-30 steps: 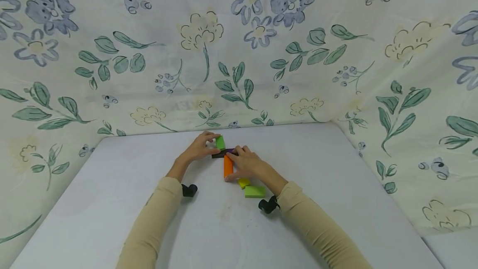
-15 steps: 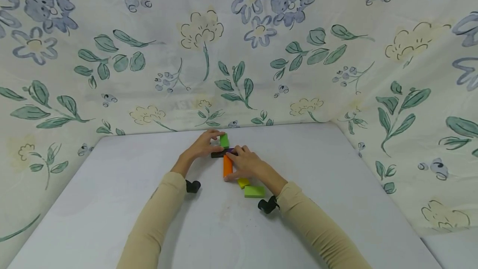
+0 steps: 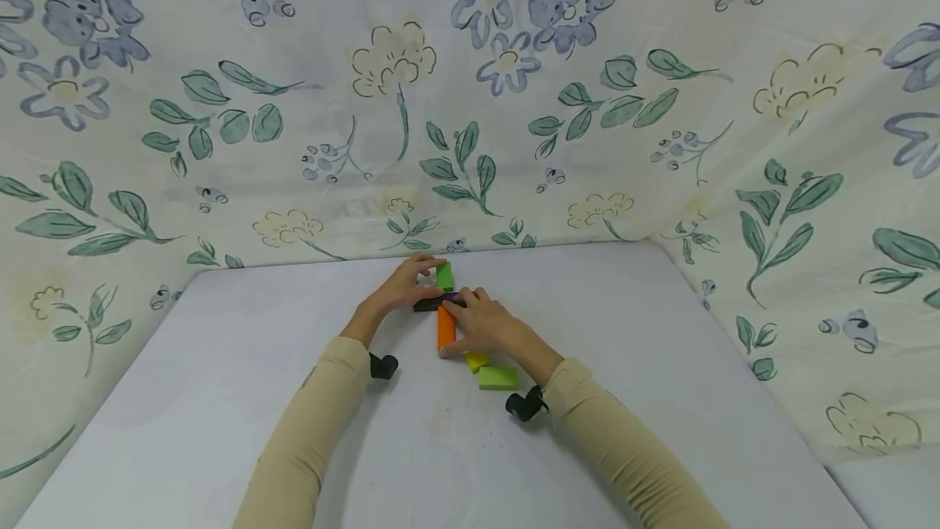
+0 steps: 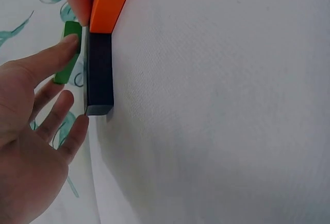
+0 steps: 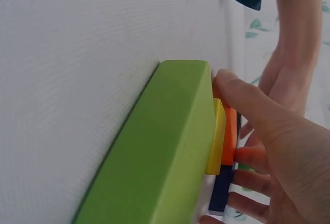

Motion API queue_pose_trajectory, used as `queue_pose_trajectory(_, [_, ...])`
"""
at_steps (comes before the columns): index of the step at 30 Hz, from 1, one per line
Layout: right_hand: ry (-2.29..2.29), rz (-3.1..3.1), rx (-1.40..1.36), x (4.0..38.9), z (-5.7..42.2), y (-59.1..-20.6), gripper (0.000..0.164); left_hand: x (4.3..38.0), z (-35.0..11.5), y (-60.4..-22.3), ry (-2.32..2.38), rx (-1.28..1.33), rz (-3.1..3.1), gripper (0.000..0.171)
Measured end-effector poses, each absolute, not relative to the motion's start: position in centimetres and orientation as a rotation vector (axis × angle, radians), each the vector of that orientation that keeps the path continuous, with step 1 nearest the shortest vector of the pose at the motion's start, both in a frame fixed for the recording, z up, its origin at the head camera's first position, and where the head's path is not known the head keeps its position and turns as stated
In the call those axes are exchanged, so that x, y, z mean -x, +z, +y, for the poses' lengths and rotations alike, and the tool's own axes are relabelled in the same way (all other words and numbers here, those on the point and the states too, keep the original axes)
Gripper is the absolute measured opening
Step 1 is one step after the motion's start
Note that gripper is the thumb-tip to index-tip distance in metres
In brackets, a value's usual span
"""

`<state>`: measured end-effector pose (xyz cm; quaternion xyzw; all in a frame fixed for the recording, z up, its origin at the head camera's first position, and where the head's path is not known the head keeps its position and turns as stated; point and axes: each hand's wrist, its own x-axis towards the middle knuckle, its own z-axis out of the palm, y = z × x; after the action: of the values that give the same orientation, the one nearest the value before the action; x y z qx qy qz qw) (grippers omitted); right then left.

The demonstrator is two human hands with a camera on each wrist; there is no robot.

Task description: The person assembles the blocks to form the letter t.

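Note:
My left hand (image 3: 404, 282) pinches a small green block (image 3: 444, 276) between thumb and finger, at the far side of a dark block (image 4: 100, 72). In the left wrist view its other fingers are spread beside the dark block's end. My right hand (image 3: 486, 322) grips an orange block (image 3: 446, 328), thumb at the near end and fingers at the far end, where it meets the dark block. A purple piece (image 3: 454, 297) shows partly under the right fingertips. Beside the right hand lie a yellow block (image 3: 476, 361) and a larger light green block (image 5: 154, 147).
The blocks lie on a white table (image 3: 411, 447) near its back edge. A floral cloth (image 3: 470, 104) hangs behind and at the sides. Black wrist-worn devices sit by the left wrist (image 3: 383, 366) and the right wrist (image 3: 525, 405).
My left hand has moved a little to the right with the green block, along the dark block's far side. The right hand has stayed on the orange block.

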<state>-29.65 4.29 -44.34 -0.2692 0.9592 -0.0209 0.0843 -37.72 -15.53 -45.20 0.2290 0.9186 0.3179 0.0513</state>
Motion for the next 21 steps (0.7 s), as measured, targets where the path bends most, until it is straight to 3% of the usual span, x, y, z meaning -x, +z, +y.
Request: queue_pose_trajectory(21, [-0.055,2.865,0.821,29.72,4.31,-44.37,0.093,37.96,-15.68,-45.58,1.015,-0.728,2.766,0.059])
